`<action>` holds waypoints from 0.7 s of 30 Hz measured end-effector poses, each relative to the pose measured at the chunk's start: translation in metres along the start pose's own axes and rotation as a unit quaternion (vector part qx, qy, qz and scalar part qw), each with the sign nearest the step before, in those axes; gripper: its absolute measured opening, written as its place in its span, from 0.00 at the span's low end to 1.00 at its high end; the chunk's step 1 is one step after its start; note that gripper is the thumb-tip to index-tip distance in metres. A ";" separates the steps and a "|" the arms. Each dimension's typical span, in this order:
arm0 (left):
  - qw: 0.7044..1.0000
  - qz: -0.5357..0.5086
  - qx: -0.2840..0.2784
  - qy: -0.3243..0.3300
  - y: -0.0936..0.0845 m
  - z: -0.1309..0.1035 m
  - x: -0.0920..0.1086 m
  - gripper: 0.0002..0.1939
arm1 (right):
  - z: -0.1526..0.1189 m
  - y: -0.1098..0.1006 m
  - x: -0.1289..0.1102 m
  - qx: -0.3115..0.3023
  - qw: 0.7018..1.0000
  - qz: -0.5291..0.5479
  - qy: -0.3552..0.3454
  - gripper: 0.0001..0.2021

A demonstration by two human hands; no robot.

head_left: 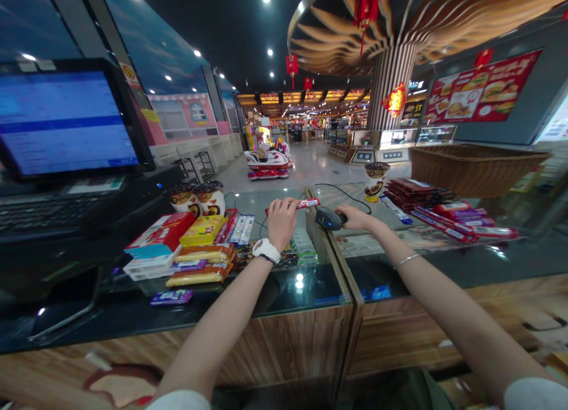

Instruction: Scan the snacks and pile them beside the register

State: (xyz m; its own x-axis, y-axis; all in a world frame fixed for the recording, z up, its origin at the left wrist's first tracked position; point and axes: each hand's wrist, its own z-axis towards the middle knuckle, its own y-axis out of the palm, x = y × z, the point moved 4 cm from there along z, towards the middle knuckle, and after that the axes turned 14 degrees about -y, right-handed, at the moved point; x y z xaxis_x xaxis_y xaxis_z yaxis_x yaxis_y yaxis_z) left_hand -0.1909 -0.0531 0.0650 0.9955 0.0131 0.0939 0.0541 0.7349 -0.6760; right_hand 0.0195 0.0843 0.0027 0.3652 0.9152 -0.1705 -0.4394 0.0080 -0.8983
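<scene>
My left hand (282, 219), with a white watch on its wrist, is closed on a thin red candy pack (308, 203) above the glass counter. Just right of it, my right hand (353, 217) grips a dark barcode scanner (329, 218) whose head points left toward the pack. Left of my left hand lie yellow-brown snack packs (205, 263), a yellow box (203, 230) and blue-white sticks (243, 229). On the right side are dark red packets (412, 194) and long red packs (446, 223).
A monitor (66, 123) and keyboard (48, 212) stand at the left, with a phone (66, 300) in front. Patterned cups (210, 198) stand behind the snacks, another cup (375, 181) at the right. A wicker basket (477, 168) sits at the right rear; a black cable (350, 194) crosses the glass.
</scene>
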 end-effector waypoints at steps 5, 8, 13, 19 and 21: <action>1.000 -0.003 0.001 0.014 0.000 -0.001 0.006 0.17 | -0.001 -0.003 -0.004 -0.015 1.000 0.004 0.012 0.26; 1.000 -0.001 0.004 0.019 0.000 -0.002 0.007 0.17 | 0.002 -0.017 -0.015 0.043 0.999 0.009 0.002 0.30; 0.999 0.006 0.012 0.034 0.000 -0.003 0.008 0.17 | 0.010 -0.042 -0.054 0.204 0.976 -0.018 -0.079 0.27; 0.998 0.002 0.011 0.055 -0.003 -0.005 0.015 0.15 | 0.017 -0.034 -0.079 0.209 0.968 -0.064 -0.126 0.15; 0.998 0.000 0.006 0.068 -0.003 -0.006 0.018 0.15 | 0.017 -0.032 -0.080 0.210 0.967 -0.082 -0.118 0.12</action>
State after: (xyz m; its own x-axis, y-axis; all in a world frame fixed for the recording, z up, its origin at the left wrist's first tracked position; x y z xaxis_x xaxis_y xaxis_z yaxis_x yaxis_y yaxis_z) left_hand -0.1731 -0.0595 0.0646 0.9969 -0.0784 -0.0069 0.0538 0.7434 -0.6667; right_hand -0.0093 0.0175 0.0517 0.2831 0.9536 0.1022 -0.7036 0.2789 -0.6535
